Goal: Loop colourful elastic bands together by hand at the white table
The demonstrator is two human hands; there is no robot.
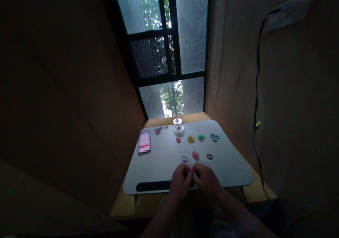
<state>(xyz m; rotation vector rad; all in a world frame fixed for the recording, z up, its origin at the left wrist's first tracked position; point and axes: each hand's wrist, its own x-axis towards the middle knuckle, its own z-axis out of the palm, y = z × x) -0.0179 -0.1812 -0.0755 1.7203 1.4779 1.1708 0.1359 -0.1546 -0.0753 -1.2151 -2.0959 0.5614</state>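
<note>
My left hand (pixel 182 180) and my right hand (pixel 204 176) meet over the near edge of a white lap table (pixel 159 163). Fingertips of both hands pinch together around a tiny reddish thing, too small to make out. Just beyond them lie a purple band (pixel 184 158), a pile of pink bands (pixel 195 155) and a dark band group (pixel 209 156). Farther back are red bands (pixel 178 140), yellow bands (pixel 191 139), green bands (pixel 201 137) and blue bands (pixel 215 137).
A clear round container (pixel 178 128) stands at the table's back. Mixed bands (pixel 158 131) lie back left, near a phone-like pinkish object (pixel 144 141). A black slot (pixel 153 186) runs along the front edge. A cable (pixel 256 100) hangs on the right wall.
</note>
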